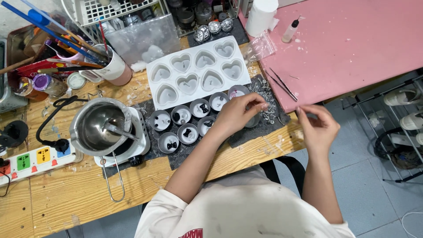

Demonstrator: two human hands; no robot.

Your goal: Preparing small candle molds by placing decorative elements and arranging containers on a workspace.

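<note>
My left hand [240, 112] hovers over several small round metal cups [188, 125] set on a dark mat [246, 132]; its thumb and forefinger are pinched together, on what I cannot tell. Some cups hold tiny black bow shapes. My right hand [317, 125] is raised past the table's edge with fingers pinched, on something too small to make out. A white heart-shaped mould tray [152, 86] lies just behind the cups.
A metal melting pot [94, 125] sits on a small white hotplate at left, beside a power strip [31, 161]. A cup of brushes [110, 64], jars and a wire rack crowd the back. A pink board [348, 39] carries tweezers [282, 83], a squeeze bottle and a paper roll.
</note>
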